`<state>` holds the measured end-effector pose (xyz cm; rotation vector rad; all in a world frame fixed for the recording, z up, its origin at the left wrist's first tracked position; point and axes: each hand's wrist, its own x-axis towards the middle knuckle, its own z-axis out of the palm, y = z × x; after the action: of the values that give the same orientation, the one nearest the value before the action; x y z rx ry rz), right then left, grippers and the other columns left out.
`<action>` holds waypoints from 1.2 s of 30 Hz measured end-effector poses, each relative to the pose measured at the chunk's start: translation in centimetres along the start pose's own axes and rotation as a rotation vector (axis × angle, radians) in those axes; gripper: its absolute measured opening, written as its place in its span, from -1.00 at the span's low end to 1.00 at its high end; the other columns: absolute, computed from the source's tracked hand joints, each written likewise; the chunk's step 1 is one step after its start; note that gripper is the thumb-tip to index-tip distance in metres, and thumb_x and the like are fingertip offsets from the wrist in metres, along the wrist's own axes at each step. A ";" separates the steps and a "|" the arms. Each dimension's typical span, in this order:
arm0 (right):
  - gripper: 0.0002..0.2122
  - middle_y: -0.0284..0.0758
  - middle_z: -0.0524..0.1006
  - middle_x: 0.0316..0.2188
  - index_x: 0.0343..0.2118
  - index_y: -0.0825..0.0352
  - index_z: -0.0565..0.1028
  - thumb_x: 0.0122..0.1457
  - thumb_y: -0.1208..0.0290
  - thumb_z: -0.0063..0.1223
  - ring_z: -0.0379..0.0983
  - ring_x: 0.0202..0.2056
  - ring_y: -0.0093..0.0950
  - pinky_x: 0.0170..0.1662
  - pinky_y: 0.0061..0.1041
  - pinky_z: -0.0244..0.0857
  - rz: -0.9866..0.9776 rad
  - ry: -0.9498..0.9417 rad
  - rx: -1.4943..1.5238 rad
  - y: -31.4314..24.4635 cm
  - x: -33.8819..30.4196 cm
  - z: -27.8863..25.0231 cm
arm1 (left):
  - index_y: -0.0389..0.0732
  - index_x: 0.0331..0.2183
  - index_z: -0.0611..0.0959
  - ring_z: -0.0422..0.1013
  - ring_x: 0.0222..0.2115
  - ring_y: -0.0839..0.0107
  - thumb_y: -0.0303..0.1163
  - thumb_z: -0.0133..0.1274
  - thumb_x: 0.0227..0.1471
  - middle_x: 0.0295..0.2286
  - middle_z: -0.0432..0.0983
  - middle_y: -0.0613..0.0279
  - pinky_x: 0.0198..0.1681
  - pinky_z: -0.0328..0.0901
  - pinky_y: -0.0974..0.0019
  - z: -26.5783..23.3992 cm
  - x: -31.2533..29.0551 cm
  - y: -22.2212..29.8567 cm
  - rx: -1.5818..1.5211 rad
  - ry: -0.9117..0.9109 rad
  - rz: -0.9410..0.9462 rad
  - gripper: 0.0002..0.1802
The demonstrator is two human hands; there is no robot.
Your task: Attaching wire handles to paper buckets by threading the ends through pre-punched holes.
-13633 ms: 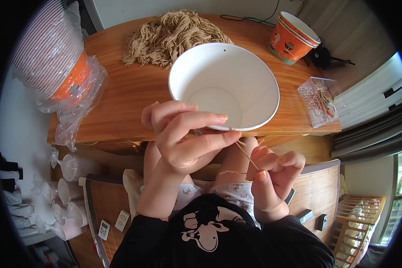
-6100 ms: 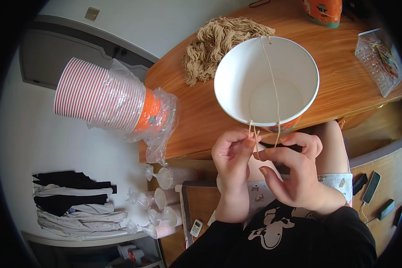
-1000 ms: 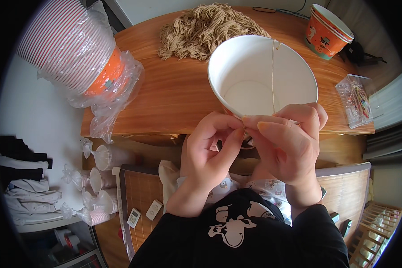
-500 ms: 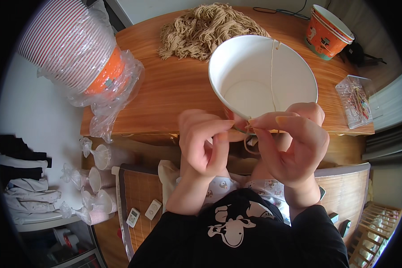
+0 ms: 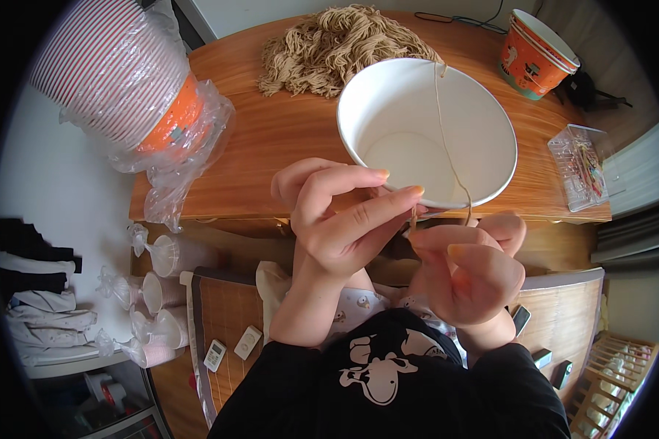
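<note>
A large white-lined paper bucket (image 5: 476, 154) tilts toward me at the table's front edge. Thin beige cord (image 5: 444, 132) runs from a knot at its far rim, across the opening and over the near rim. My left hand (image 5: 340, 219) is at that near rim, with thumb and index fingertip over the edge and another fingertip below it, closed on the bucket. Just below the rim, my right hand (image 5: 472, 271) pinches the cord end between thumb and index finger. Its other fingers are curled, and the fingertips partly hide the cord there.
Beige yarn (image 5: 344, 47) lies heaped behind the bucket. A wrapped stack of paper buckets (image 5: 117, 80) stands at left. Farther right are an orange bucket (image 5: 538, 58) and a clear box (image 5: 582, 168) of small items. Two remotes (image 5: 214, 355) lie on the seat mat.
My left hand has moved from the cord knot up onto the bucket's rim, its fingers spreading. My right hand has dropped lower with the cord. The bucket has shifted slightly left.
</note>
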<state>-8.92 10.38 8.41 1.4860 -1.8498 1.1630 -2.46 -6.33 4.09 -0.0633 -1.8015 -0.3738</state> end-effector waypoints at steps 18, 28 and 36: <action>-0.57 -0.51 0.66 -0.22 -0.21 0.18 0.42 -0.14 0.58 0.39 0.30 -0.28 -0.46 -0.15 -0.44 0.06 0.086 0.168 0.105 1.6 -1.2 -0.4 | 0.00 -0.40 0.80 0.34 -0.24 0.28 -0.50 0.39 -0.39 -0.27 0.54 0.39 -0.17 0.27 0.27 -0.1 0.9 0.9 -0.001 -0.043 -0.022 -0.66; -0.70 -0.68 0.62 -0.29 -0.35 0.09 0.55 -0.17 0.45 0.45 0.33 -0.28 -0.54 -0.13 -0.39 -0.02 0.043 0.069 -0.103 1.8 -1.6 -0.7 | -0.04 -0.40 0.76 0.35 -0.25 0.28 -0.44 0.43 -0.34 -0.27 0.54 0.36 -0.21 0.29 0.26 0.0 0.9 0.8 -0.057 -0.049 0.007 -0.70; -0.66 -0.68 0.60 -0.32 -0.28 0.10 0.57 -0.18 0.49 0.42 0.37 -0.25 -0.57 -0.11 -0.41 0.00 0.038 0.051 -0.078 0.4 -0.9 -1.5 | 0.23 -0.48 0.80 0.31 -0.25 0.42 -0.28 0.45 -0.34 -0.28 0.47 0.64 -0.22 0.22 0.35 -0.5 1.1 1.9 0.050 -0.085 0.179 -0.77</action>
<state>-9.26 12.14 8.31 1.3710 -1.8751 1.1224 -1.87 -4.87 5.67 -0.2067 -1.8709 -0.2004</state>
